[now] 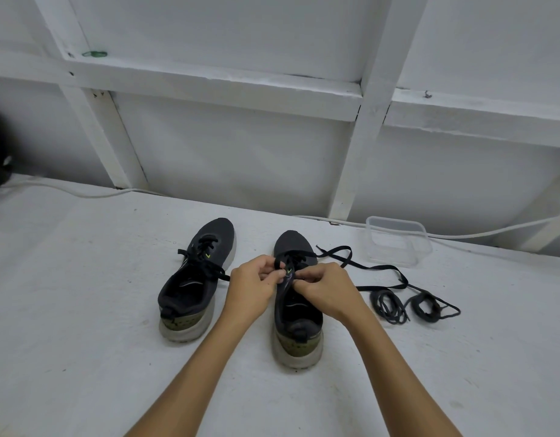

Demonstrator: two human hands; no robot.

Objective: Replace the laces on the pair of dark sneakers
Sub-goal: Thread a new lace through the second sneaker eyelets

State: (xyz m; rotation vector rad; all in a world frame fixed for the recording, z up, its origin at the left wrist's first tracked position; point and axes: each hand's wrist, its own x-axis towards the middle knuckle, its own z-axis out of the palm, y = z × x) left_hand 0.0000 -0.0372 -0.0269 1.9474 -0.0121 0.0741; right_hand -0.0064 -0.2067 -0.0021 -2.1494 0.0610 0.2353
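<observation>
I'm threading the right sneaker (296, 291): my left hand (253, 285) and right hand (324, 287) both pinch its lace (379, 269). Next, probably the next eyelet.

A plain utility or storage space is suggested, perhaps part of a home, though the exact kind of room cannot be told. A wall (241, 146) of white-painted panels is seen, framed by rough white timber battens (370, 121) with chipped paint and gaps at the joints. Below the wall, a white, scuffed and speckled work surface (83, 310) is laid out. Along the foot of the wall a white cable (493, 233) is run. Just in front of the wall, toward the right, a clear plastic container (397, 241) is set. On a ledge of the wall, high to the left, a small green loop (94, 53) is left.
</observation>
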